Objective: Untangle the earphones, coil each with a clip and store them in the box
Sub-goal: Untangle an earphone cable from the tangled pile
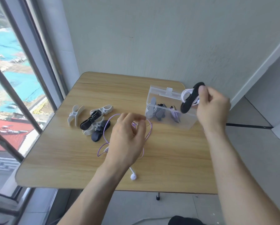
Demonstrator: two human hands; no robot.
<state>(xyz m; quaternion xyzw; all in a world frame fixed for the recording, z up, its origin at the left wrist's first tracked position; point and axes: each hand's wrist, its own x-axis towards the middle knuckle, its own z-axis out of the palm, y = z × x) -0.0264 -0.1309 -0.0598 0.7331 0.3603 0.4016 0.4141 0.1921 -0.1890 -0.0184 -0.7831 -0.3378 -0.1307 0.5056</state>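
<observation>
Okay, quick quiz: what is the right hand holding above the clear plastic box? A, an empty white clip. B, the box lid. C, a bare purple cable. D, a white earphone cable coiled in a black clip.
D: the right hand grips a black clip with a white coiled earphone cable wound in it, held over the clear plastic box; the loose purple cable lies on the table by the left hand.
</observation>
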